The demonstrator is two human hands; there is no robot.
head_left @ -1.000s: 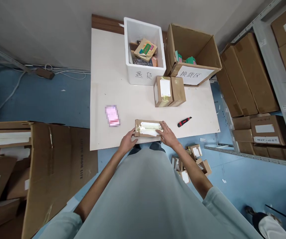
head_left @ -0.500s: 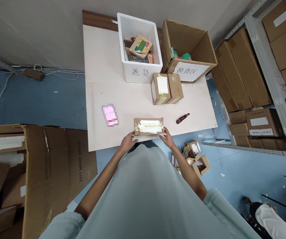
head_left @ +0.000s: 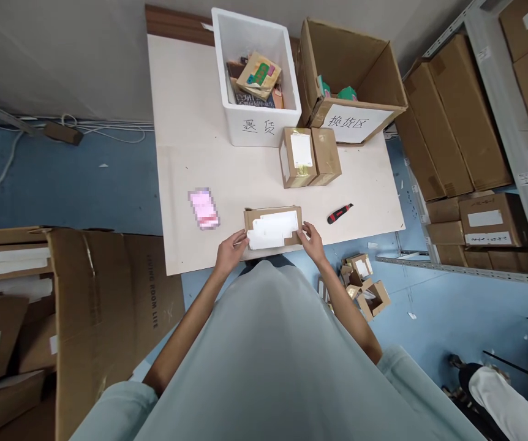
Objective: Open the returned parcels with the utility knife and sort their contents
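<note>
A small cardboard box (head_left: 272, 214) with overlapping white labels on its upper face is at the table's front edge, close to my body. My left hand (head_left: 231, 250) grips its left end, fingers at the lower corner. At the opposite end, my right hand (head_left: 312, 242) has its thumb and fingers on the right side of the box. A red and black utility knife (head_left: 340, 213) lies to the right of the box. Off to the left is a pink, pixelated flat item (head_left: 204, 209) whose kind is blurred out.
Behind stand two taped cardboard boxes (head_left: 297, 158), a white bin (head_left: 255, 128) holding books, and a large open carton (head_left: 360, 116) with green items inside. A big carton of parcels (head_left: 78, 331) is on the left, shelving (head_left: 498, 104) on the right. Opened boxes (head_left: 365, 288) lie on the floor.
The box has been turned, so a broader face with white labels shows where a shiny taped side was up. Both hands have stayed at its ends. The view has shifted slightly.
</note>
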